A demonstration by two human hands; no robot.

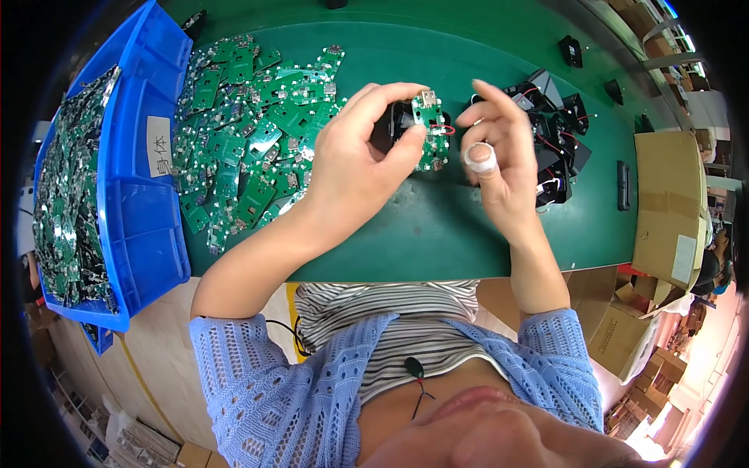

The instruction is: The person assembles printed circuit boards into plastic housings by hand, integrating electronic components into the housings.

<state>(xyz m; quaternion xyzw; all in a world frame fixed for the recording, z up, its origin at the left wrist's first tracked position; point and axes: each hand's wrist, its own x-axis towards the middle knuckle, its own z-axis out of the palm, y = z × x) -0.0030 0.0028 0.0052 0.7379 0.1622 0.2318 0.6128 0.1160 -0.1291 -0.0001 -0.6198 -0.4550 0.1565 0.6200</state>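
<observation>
Left hand (349,162) pinches green circuit board (426,117); right hand (505,156) apart, loosely curled, alongside.

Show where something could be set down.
The green table is bare between its near edge and the left hand and right hand, and beyond them, between the circuit boards and black parts. Those piles crowd it.

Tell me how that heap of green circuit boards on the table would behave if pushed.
The heap of green circuit boards would probably spread rather than move as one, since the boards lie loose and overlapping. Each looks thin and flat, so likely light and stiff. Their raised metal connectors might snag on neighbouring boards.
</observation>
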